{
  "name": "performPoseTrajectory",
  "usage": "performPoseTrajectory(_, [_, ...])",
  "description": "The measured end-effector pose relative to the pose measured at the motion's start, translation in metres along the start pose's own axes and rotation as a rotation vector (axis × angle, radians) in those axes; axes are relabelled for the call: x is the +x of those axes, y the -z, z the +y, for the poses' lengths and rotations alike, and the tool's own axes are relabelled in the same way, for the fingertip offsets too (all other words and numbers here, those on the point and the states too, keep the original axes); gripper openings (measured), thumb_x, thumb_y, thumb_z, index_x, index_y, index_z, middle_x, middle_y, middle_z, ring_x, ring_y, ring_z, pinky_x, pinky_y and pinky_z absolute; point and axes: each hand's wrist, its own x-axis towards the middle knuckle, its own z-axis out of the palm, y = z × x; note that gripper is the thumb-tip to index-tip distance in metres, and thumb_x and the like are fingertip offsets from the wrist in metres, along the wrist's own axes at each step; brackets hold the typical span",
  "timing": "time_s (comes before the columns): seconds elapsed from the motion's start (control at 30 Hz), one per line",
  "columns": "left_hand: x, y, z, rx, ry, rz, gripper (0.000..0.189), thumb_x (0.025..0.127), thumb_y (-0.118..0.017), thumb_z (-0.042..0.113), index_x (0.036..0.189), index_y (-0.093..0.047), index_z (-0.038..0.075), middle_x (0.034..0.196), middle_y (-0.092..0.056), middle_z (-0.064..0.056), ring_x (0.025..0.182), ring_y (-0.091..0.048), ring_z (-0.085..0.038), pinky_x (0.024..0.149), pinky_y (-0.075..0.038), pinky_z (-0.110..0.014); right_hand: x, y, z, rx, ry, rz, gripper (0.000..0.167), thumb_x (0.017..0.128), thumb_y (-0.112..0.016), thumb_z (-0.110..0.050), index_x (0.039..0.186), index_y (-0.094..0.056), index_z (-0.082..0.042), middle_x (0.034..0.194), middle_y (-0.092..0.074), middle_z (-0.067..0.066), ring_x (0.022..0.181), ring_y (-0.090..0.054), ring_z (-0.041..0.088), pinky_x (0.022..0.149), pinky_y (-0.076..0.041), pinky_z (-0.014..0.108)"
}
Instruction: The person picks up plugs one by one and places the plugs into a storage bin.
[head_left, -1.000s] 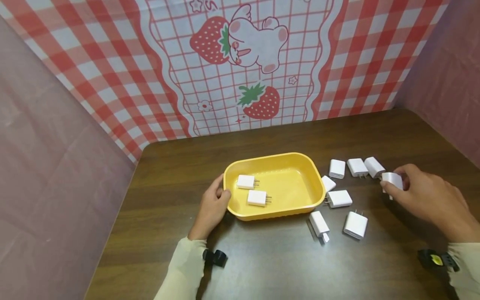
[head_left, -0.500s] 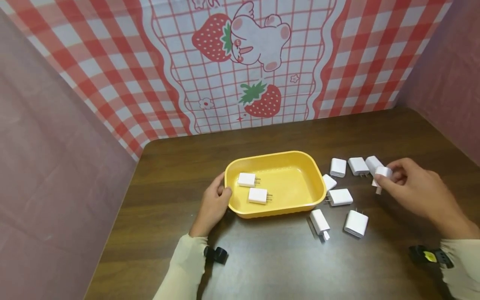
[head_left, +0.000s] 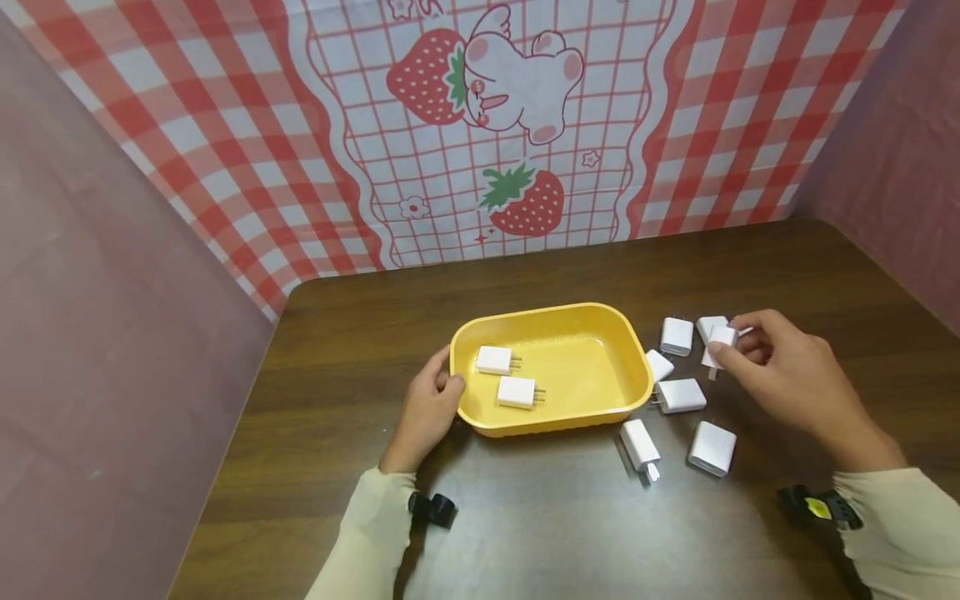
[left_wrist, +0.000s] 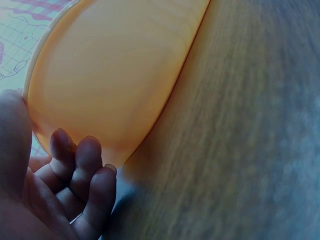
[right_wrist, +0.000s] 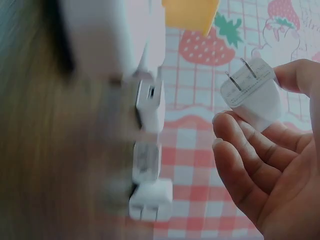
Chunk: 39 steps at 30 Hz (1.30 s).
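My left hand [head_left: 426, 417] grips the left end of a yellow plastic tray [head_left: 581, 367], thumb at the rim and fingers against the outer wall. In the left wrist view, the curled fingers [left_wrist: 89, 157] lie against the tray's side [left_wrist: 115, 70]. Two white charger plugs [head_left: 494, 360] lie inside the tray at its left, prongs facing right. Right of the tray, my right hand [head_left: 798, 383] pinches another white charger plug [head_left: 722, 340] between thumb and fingers, raised over the table. The right wrist view shows this held plug [right_wrist: 255, 92] with its two metal prongs bare.
Several more white charger plugs lie between the tray and my right hand, among them one at the back [head_left: 677, 336], one at the tray's corner [head_left: 658, 365] and one at the front [head_left: 712, 448]. A red checked cloth [head_left: 465, 167] hangs behind the brown wooden table [head_left: 360, 333].
My right hand has moved left with the pinched charger plug, from the far right of the group toward the tray. The left hand and tray have stayed put.
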Motion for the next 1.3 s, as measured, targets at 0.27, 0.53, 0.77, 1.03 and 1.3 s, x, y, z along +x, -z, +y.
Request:
performPoseTrajectory(0.27, [0.000,0.000,0.001,0.005,0.013,-0.001,0.056,0.093,-0.054,0.020,0.148,-0.049,0.011,0.068,-0.050,-0.001,0.055,-0.045,-0.017,0.051,-0.036,-0.028,0.006,-0.013,-0.033,0.044,0.081,0.030,0.048,0.091,-0.071,-0.039,0.121,-0.056,-0.004,0.099,-0.066,0.016,0.084,-0.061,0.029,0.060,-0.049,0.023])
performPoseTrajectory(0.53, [0.000,0.002,0.001,-0.003,-0.001,0.002,0.056,0.093,-0.054,0.020,0.148,-0.049,0.009,0.067,-0.050,-0.001,0.055,-0.045,-0.016,0.052,-0.036,-0.027,0.018,-0.026,-0.069,0.022,0.188,-0.007,0.042,0.090,-0.073,-0.038,0.116,-0.059,-0.009,0.091,-0.065,0.006,0.080,-0.059,0.023,0.062,-0.052,0.028])
performPoseTrajectory(0.77, [0.000,0.001,0.001,-0.005,-0.008,-0.001,0.055,0.093,-0.055,0.019,0.147,-0.050,0.009,0.067,-0.051,-0.001,0.055,-0.046,-0.016,0.051,-0.037,-0.027,0.026,-0.033,-0.091,-0.030,0.238,-0.089,0.042,0.089,-0.074,-0.038,0.116,-0.057,-0.010,0.091,-0.063,0.003,0.079,-0.057,0.020,0.065,-0.052,0.032])
performPoseTrajectory(1.03, [0.001,-0.001,0.002,0.000,-0.006,-0.002,0.054,0.094,-0.056,0.020,0.147,-0.051,0.012,0.068,-0.049,-0.001,0.055,-0.044,-0.017,0.050,-0.035,-0.027,0.035,-0.041,-0.101,-0.087,0.300,-0.146,0.040,0.089,-0.073,-0.041,0.114,-0.058,-0.013,0.091,-0.065,0.003,0.073,-0.056,0.018,0.062,-0.049,0.032])
performPoseTrajectory(1.3, [0.000,0.000,0.000,-0.001,-0.034,0.015,0.054,0.091,-0.055,0.019,0.145,-0.053,0.011,0.064,-0.047,0.002,0.053,-0.042,-0.014,0.050,-0.033,-0.027,0.042,-0.053,-0.115,-0.134,0.351,-0.234,0.041,0.090,-0.071,-0.042,0.117,-0.060,-0.013,0.092,-0.066,0.002,0.072,-0.058,0.015,0.061,-0.050,0.031])
